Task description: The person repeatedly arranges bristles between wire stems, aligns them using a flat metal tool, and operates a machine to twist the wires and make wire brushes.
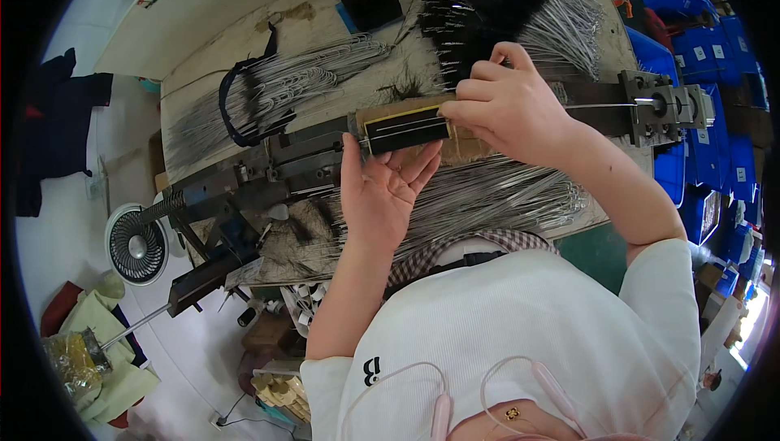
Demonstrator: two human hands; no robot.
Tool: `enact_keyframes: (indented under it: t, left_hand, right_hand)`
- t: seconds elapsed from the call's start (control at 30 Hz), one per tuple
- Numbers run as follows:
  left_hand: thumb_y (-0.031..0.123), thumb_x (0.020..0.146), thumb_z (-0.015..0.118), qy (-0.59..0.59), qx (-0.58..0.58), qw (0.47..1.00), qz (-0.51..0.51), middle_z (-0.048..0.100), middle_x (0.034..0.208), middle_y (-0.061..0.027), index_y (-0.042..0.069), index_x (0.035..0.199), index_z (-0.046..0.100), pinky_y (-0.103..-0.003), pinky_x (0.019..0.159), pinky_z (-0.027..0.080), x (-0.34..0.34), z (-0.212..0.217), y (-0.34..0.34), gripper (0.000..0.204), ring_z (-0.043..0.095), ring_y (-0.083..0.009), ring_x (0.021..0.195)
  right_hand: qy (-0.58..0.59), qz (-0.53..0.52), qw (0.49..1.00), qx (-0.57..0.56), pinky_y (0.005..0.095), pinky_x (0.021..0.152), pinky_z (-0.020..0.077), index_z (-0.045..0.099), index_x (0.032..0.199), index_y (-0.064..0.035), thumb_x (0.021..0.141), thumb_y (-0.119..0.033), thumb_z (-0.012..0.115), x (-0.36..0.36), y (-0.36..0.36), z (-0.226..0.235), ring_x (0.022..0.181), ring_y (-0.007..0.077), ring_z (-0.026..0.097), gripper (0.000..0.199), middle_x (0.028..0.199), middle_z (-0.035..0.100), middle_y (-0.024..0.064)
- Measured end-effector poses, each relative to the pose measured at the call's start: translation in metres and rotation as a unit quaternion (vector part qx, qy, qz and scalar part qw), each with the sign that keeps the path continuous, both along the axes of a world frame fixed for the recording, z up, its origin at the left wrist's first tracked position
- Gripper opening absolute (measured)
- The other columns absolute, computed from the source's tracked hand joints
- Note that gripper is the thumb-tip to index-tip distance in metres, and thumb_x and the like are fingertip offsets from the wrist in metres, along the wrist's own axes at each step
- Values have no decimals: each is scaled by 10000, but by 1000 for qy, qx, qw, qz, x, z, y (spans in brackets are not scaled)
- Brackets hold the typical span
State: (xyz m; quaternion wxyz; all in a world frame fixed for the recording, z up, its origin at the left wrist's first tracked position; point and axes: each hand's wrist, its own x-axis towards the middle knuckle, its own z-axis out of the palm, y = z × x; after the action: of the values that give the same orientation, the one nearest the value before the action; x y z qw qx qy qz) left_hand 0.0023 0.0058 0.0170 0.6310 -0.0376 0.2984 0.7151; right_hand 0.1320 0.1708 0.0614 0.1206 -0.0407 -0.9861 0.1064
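A black rectangular piece [406, 130] with yellow edging lies across the bench machine, with a thin metal wire [597, 105] running along it and on to the right. My left hand [382, 197] is palm up below this piece, its fingers apart; the fingertips reach the piece's lower edge and the thumb stands by its left end. My right hand [508, 108] pinches at the piece's right end, where the wire passes. Its fingertips partly hide what they grip. The wire's right end enters a metal chuck [646, 105].
Bundles of metal wires [487, 201] lie in front of the machine, with more looped wires [309, 75] behind. A heap of black bristles [483, 10] sits at the back. A fan [136, 244] stands left; blue bins [707, 55] are stacked right.
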Motion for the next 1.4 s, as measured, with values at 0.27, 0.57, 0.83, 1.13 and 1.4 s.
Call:
enact_keyframes:
  t: [0.27, 0.57, 0.83, 1.13, 1.4]
  left_hand:
    - [603, 868, 330, 56, -41, 998, -6, 510, 1205, -110, 16, 1229, 436, -375, 986, 321, 4, 16, 1, 698, 470, -256, 1148]
    - [613, 866, 325, 91, -54, 993, -52, 527, 1180, -35, 72, 1191, 470, -324, 892, 318, 2, 12, 3, 647, 474, -208, 1119]
    - [513, 923, 302, 239, -90, 959, -124, 472, 1264, -40, 116, 1217, 430, -295, 816, 339, 8, -20, -3, 511, 457, -179, 1149]
    - [370, 902, 482, 64, -110, 983, 131, 514, 1226, -84, 46, 1205, 478, -307, 803, 375, -41, -41, -140, 443, 505, -176, 1063]
    - [292, 935, 436, 129, -355, 778, 502, 571, 893, -63, 28, 1050, 503, -295, 758, 427, -86, -48, -258, 295, 534, -194, 886]
  right_hand:
    - [62, -57, 996, -5, 398, 887, 328, 560, 882, -114, 639, -118, 681, 9, -8, -10, 875, 170, 532, 272, 830, 515, 3]
    - [32, -82, 996, -1, 404, 882, 340, 595, 829, -134, 604, -116, 690, 17, -8, -25, 907, 193, 514, 245, 884, 511, 17]
    - [136, -52, 969, -202, 342, 802, 410, 609, 1050, -64, 715, 54, 585, 57, -21, 14, 897, 253, 531, 356, 998, 545, 112]
    - [-64, -336, 823, -454, 302, 692, 462, 568, 1099, -51, 845, -90, 533, 160, -6, -45, 784, 198, 593, 259, 923, 599, 105]
    - [-290, -411, 861, -76, 413, 701, 468, 555, 949, -84, 689, -172, 661, 154, -14, -65, 832, 290, 587, 294, 923, 577, 84]
